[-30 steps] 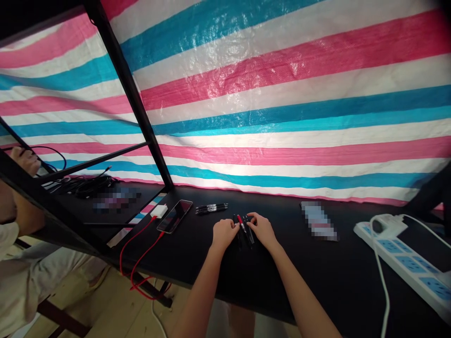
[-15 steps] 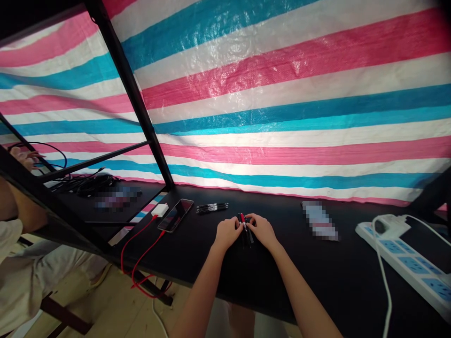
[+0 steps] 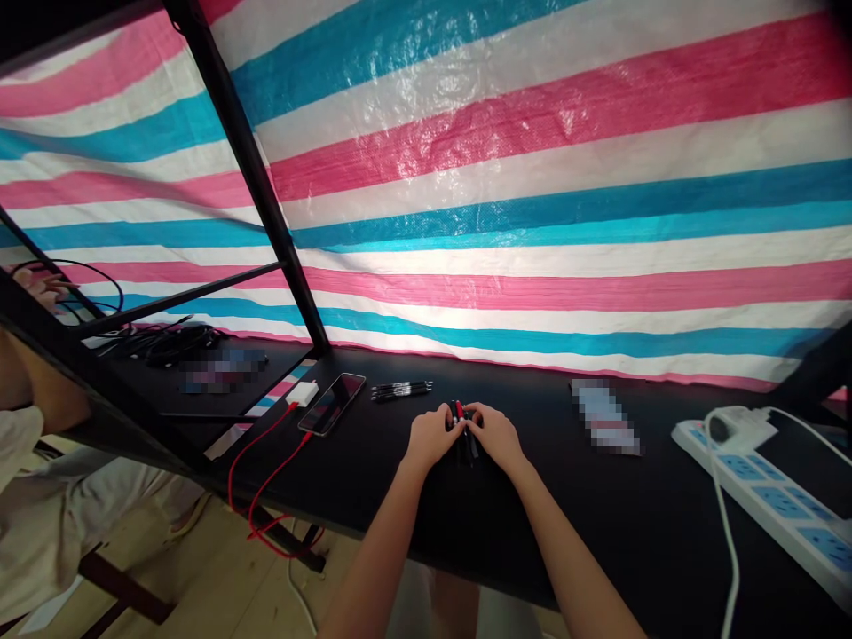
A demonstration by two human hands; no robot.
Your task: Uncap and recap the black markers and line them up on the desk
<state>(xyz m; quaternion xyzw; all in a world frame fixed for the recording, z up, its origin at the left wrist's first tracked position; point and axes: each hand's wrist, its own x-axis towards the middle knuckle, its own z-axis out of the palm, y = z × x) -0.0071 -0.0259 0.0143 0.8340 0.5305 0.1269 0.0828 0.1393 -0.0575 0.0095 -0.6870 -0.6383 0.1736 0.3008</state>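
Observation:
Between my two hands, over the middle of the black table, is a small bunch of pens [image 3: 466, 448], black with a bit of red at the top. My left hand [image 3: 431, 436] grips the bunch from the left, its thumb and fingers closed on it. From the right, my right hand [image 3: 493, 435] closes on the same bunch, and the two thumbs nearly meet. How many pens there are I cannot tell, as my fingers cover part of them. Several more black pens [image 3: 401, 390] lie side by side on the table, beyond my left hand.
A phone [image 3: 332, 405] with a red cable and a white charger [image 3: 303, 394] lies to the left. At right are a blurred packet [image 3: 605, 417] and a white power strip [image 3: 765, 497]. A black post [image 3: 256, 186] rises at left; beyond it sits another person [image 3: 40, 524].
My thumbs have drawn closer together over the pens, and the bunch looks more upright and tighter. The other things on the table lie as before.

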